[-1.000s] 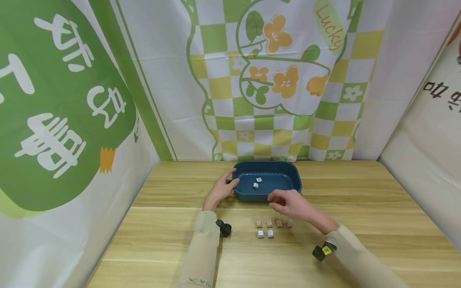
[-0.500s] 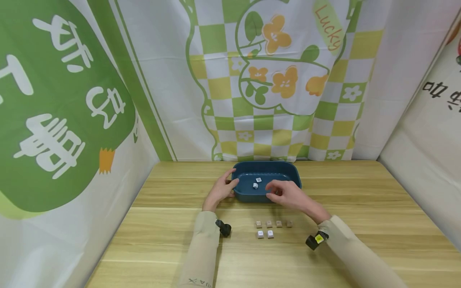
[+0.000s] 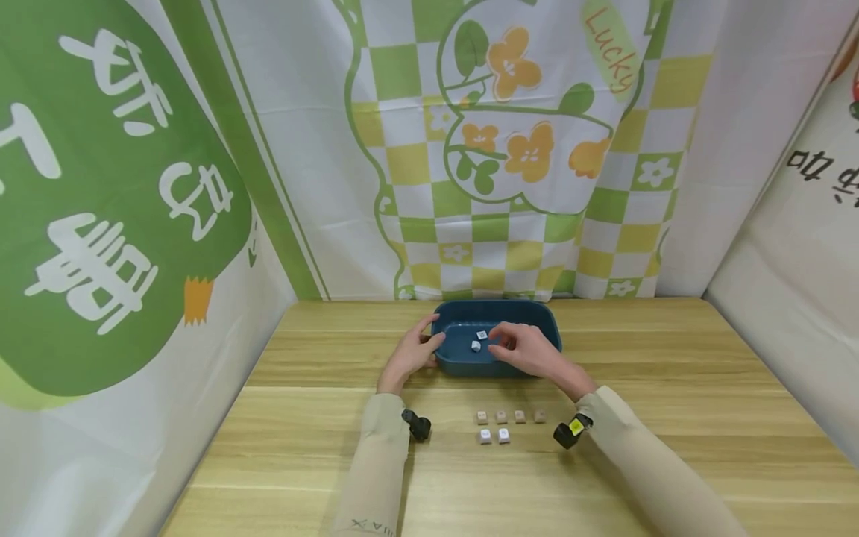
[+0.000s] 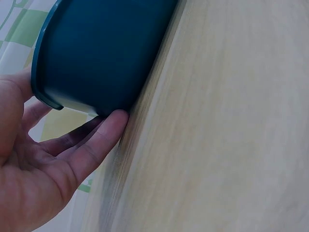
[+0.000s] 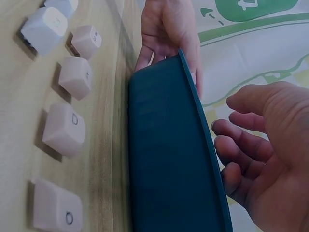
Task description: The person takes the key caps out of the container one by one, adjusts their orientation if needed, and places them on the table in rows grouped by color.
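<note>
A dark blue plastic bin (image 3: pixel 470 369) stands at the back of the table. My left hand (image 3: pixel 411 356) grips its left end, thumb over the rim; in the left wrist view its fingers (image 4: pixel 96 147) touch the outer wall low down. Two white keycaps (image 3: pixel 478 341) lie on the bin's floor. Just right of them hovers my right hand (image 3: pixel 530 350), over the bin's near side. The right wrist view shows its fingers (image 5: pixel 244 140) loosely curled above the rim, thumb apart, with nothing seen between them.
Several keycaps stand on the wooden table (image 3: pixel 302 447) in front of the bin: a pinkish row (image 3: pixel 500 417) and two white ones (image 3: pixel 494 436) nearer me. A printed cloth (image 3: pixel 483 246) hangs right behind the bin, with cloth walls at both sides.
My right hand has moved left and slightly farther in, from the bin's near rim to over its inside, nearer the two keycaps. My left hand and the bin have stayed put.
</note>
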Demonstrator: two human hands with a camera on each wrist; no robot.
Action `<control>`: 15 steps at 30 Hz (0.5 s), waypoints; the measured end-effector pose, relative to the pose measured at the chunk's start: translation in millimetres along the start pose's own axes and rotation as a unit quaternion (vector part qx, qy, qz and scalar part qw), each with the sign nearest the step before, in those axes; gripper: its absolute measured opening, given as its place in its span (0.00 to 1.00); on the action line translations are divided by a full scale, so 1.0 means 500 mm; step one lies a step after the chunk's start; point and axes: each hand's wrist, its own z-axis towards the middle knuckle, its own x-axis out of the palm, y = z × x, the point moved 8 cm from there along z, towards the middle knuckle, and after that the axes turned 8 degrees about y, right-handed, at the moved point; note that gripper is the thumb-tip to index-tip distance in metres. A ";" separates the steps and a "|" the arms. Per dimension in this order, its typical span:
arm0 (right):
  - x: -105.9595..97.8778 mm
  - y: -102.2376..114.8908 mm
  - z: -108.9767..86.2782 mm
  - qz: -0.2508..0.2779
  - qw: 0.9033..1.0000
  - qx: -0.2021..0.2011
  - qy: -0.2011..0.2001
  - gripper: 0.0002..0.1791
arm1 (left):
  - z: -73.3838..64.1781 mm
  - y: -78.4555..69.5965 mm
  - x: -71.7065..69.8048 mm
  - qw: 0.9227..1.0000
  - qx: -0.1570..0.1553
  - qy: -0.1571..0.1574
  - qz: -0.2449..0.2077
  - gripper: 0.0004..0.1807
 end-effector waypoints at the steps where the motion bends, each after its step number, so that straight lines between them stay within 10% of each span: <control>1: 0.001 0.000 0.004 0.002 1.000 0.002 0.003 0.15 | 0.000 0.000 0.000 1.000 0.000 0.000 0.001 0.30; 15: 0.027 -0.024 0.062 0.031 0.997 0.046 0.048 0.14 | 0.001 0.000 -0.002 1.000 0.003 0.001 0.004 0.31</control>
